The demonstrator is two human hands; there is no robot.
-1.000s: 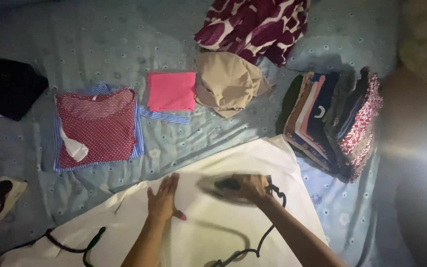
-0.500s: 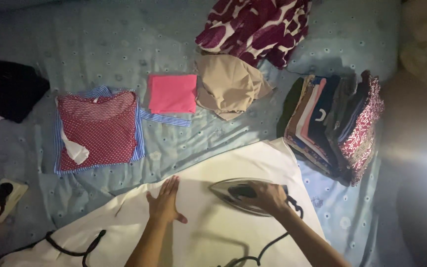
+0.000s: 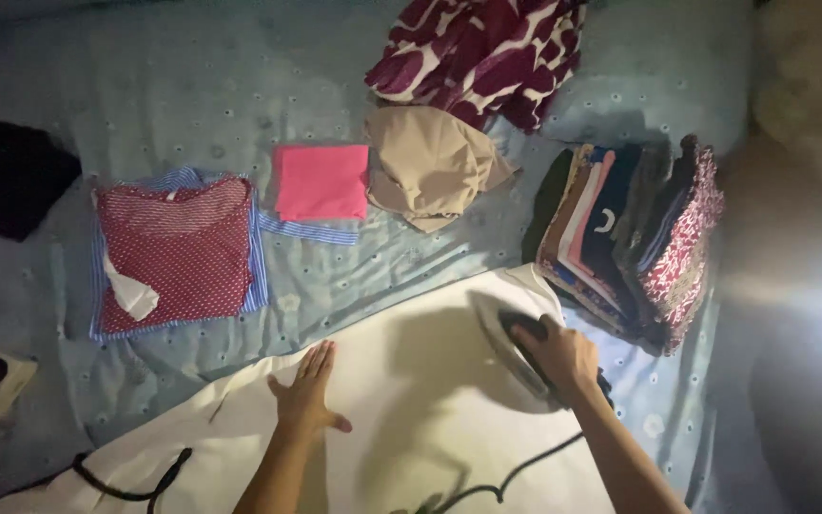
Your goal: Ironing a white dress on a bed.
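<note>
Right hand (image 3: pixel 563 354) wrapped around handle of iron (image 3: pixel 511 347), sitting on white cloth (image 3: pixel 411 400) close to its far right corner, near bed's right edge; left hand (image 3: pixel 306 390) flat on cloth, fingers spread narrow, toward its middle; clothes stack (image 3: pixel 625 238) just beyond

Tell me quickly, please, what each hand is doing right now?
Left hand: open, flat on the white cloth.
Right hand: closed on the iron.

Both forearms are bare, no sleeves showing. The left hand (image 3: pixel 306 395) and right hand (image 3: pixel 563 354) wear no gloves, rings or watch.
</note>
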